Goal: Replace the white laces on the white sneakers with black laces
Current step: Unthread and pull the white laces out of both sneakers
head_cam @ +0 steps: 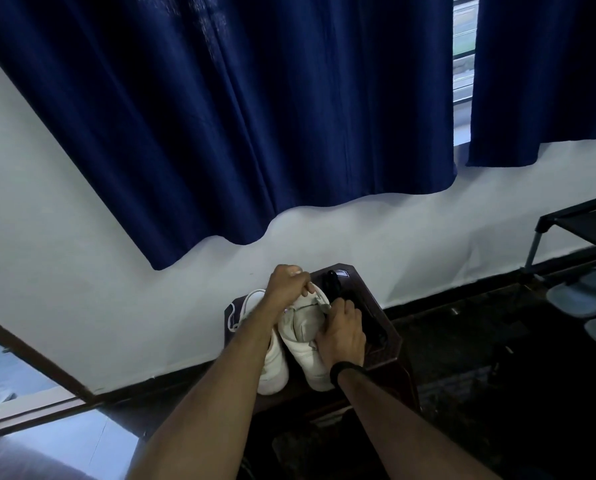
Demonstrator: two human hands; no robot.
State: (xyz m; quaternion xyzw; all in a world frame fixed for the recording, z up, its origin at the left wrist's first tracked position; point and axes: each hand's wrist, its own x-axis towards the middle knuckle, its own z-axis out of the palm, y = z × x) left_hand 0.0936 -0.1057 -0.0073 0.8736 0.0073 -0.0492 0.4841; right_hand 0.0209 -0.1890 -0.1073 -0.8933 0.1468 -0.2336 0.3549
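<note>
Two white sneakers stand side by side on a small dark wooden table (390,337). My left hand (286,282) grips the top of the right sneaker (303,330) near its collar. My right hand (341,334) rests against that sneaker's right side, fingers by the tongue and a black lace (334,301). The left sneaker (274,368) lies partly under my left forearm, with a white lace (235,315) looping out at its far left. More black laces (333,280) lie on the table beyond the shoes.
A white wall and dark blue curtains (255,116) rise behind the table. A black shoe rack (573,216) stands at the right with pale slippers (580,296) beneath it. The floor is dark; a doorway edge (29,355) shows at the lower left.
</note>
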